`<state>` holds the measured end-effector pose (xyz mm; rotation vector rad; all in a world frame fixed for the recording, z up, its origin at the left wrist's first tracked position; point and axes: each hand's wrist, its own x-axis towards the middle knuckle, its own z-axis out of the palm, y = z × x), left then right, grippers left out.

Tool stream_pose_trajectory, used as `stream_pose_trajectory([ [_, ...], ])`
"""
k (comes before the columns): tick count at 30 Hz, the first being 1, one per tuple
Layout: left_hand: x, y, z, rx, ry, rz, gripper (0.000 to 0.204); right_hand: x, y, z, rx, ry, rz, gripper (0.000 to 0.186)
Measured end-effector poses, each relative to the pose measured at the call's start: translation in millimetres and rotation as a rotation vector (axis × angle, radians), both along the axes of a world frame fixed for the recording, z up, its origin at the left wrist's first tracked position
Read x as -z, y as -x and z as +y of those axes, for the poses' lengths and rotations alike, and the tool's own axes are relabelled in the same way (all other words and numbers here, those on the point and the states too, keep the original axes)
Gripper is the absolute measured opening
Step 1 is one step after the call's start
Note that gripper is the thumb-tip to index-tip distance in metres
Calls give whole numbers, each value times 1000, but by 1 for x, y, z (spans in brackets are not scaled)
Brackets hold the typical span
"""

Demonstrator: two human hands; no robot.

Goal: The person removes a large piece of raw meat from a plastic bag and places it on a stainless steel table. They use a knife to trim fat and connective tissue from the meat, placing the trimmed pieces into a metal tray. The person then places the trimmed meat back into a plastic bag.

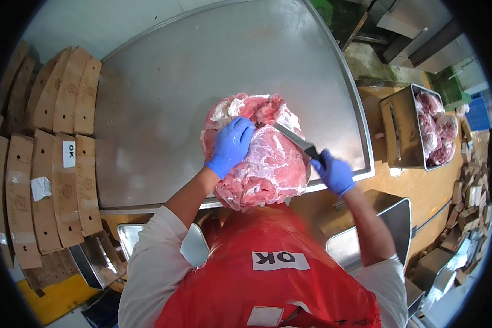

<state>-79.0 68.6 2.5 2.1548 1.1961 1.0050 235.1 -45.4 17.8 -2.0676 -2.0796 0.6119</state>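
A large cut of raw meat (268,158), pink with white fat and membrane, lies at the near edge of the steel table (164,120). My left hand (231,146), in a blue glove, presses on its left upper side, with the fingers curled in against the flesh. In my right hand (334,174), also gloved in blue, is the black handle of a knife (296,138). Its blade points up and left across the right side of the meat, and the tip meets the flesh near a loose, redder flap (271,111).
Stacked cardboard boxes (65,180) line the table's left side. A steel bin (402,131) with several meat pieces (437,131) stands on the floor at right. Open metal containers (396,224) sit below the table's near edge. More cartons (470,202) lie at the far right.
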Motion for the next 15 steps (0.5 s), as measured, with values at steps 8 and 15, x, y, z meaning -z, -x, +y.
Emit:
stream_pose_trajectory([
  [8,15,-7,-17,-201,22,-124,11,66,7,-25,200,-49,377,39],
  [15,12,-7,-14,-260,126,-189,13,98,8,-39,239,-95,504,34],
])
